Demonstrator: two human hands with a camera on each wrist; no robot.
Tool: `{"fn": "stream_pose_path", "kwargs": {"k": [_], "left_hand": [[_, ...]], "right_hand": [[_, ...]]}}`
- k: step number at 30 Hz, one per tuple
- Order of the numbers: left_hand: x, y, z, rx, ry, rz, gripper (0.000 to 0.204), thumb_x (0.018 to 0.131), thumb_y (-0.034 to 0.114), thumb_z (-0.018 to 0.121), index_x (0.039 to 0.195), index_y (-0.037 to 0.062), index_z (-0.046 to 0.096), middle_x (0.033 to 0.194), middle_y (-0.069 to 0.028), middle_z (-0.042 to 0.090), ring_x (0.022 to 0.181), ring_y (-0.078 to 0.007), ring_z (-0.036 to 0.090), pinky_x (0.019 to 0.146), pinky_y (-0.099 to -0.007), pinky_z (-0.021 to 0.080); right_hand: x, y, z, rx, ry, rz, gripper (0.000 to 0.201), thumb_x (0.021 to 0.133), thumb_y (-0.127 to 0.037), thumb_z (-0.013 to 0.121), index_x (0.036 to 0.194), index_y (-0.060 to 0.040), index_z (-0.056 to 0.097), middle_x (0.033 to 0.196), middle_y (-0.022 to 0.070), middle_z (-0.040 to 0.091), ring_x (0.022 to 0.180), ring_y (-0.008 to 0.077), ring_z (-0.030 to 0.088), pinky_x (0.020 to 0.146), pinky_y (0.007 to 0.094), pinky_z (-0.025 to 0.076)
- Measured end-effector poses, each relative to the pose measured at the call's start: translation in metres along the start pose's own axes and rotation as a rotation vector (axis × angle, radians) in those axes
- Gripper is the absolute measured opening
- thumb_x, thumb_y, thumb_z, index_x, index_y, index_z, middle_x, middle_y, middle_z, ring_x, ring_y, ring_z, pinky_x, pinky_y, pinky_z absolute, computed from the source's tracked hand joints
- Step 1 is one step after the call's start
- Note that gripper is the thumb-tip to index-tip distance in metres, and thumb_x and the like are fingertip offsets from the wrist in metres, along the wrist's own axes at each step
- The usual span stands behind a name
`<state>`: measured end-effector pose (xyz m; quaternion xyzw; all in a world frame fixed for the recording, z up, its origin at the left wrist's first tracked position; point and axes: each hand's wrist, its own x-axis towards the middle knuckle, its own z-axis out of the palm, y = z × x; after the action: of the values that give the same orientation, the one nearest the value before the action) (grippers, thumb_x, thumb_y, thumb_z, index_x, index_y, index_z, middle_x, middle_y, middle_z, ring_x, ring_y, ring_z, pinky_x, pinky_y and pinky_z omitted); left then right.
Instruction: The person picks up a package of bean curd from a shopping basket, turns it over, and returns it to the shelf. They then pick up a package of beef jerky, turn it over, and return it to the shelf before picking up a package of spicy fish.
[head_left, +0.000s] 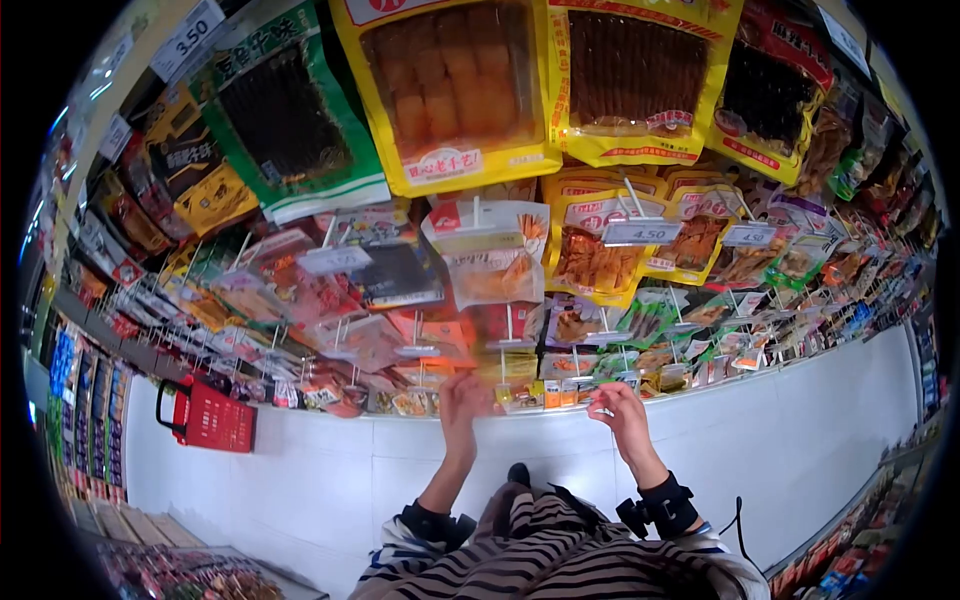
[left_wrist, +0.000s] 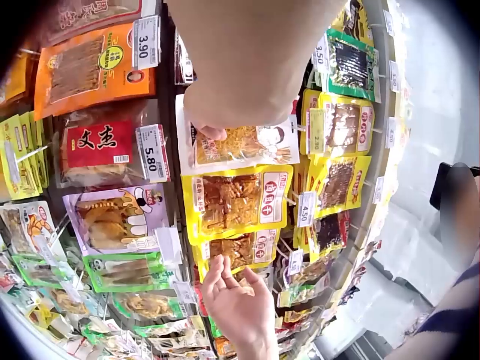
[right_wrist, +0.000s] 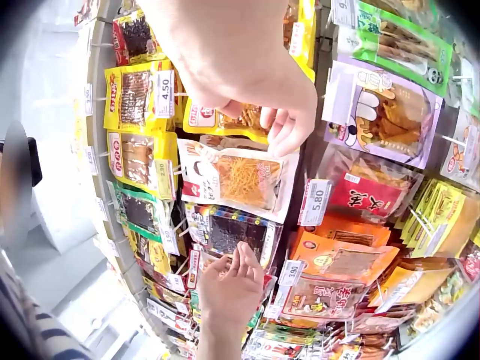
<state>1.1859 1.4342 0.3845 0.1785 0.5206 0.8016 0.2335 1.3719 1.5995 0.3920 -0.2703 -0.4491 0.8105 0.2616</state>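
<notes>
I face a wall of snack packs hanging on pegs. My left hand (head_left: 464, 392) is raised to the lowest rows; its straight fingers (right_wrist: 241, 261) touch a dark pack (right_wrist: 229, 231) under a white pack of yellow strips (right_wrist: 240, 176). My right hand (head_left: 614, 405) reaches up beside it. Its fingertips (left_wrist: 217, 268) meet a yellow pack (left_wrist: 238, 249), and I see nothing held in it. In the right wrist view its fingers (right_wrist: 289, 127) bend over another yellow pack (right_wrist: 225, 120).
A red shopping basket (head_left: 208, 418) hangs at the left on the white base panel (head_left: 790, 430). Price tags stick out on the peg ends, one reading 4.50 (head_left: 640, 232). Shelves with more goods (head_left: 180, 575) run along the bottom left.
</notes>
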Motion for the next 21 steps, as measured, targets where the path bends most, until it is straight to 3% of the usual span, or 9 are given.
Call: {"fn": "stream_pose_path", "kwargs": {"k": [5,9,15,21], "left_hand": [[-0.031,0.003,0.012,-0.013,-0.027,0.023,0.037,0.080,0.013,0.044,0.115,0.0063,0.035,0.107,-0.0076,0.046,0.090,-0.0147,0.052,0.070,-0.0213,0.041],[-0.054,-0.002,0.009,0.096,0.108,0.032,0.035,0.081,0.013,0.042,0.114,0.0063,0.035,0.107,-0.0076,0.047,0.091,-0.0148,0.053,0.072,-0.0243,0.041],[-0.104,-0.006,0.000,0.028,0.254,0.029,0.033,0.082,0.013,0.041,0.114,0.0067,0.035,0.107,-0.0081,0.047,0.090,-0.0159,0.053,0.073,-0.0255,0.041],[-0.144,0.006,-0.029,0.044,0.426,0.062,0.031,0.082,0.013,0.040,0.112,0.0068,0.036,0.107,-0.0083,0.048,0.088,-0.0159,0.053,0.071,-0.0248,0.042]], "right_hand": [[-0.018,-0.003,-0.023,0.009,-0.026,-0.012,0.020,0.085,-0.017,0.040,0.099,-0.0031,0.047,0.092,0.0095,0.054,0.078,0.0169,0.055,0.072,0.0293,0.045],[-0.032,0.002,-0.035,0.039,-0.066,-0.009,0.019,0.084,-0.018,0.040,0.096,-0.0042,0.047,0.092,0.0090,0.054,0.077,0.0162,0.054,0.071,0.0290,0.044],[-0.040,0.032,-0.042,0.013,-0.180,0.121,0.021,0.084,-0.022,0.042,0.095,-0.0059,0.048,0.090,0.0074,0.054,0.077,0.0153,0.053,0.071,0.0291,0.043],[-0.049,0.047,-0.012,-0.030,-0.325,0.240,0.020,0.085,-0.017,0.039,0.097,-0.0033,0.048,0.090,0.0093,0.054,0.077,0.0159,0.054,0.071,0.0292,0.045]]}}
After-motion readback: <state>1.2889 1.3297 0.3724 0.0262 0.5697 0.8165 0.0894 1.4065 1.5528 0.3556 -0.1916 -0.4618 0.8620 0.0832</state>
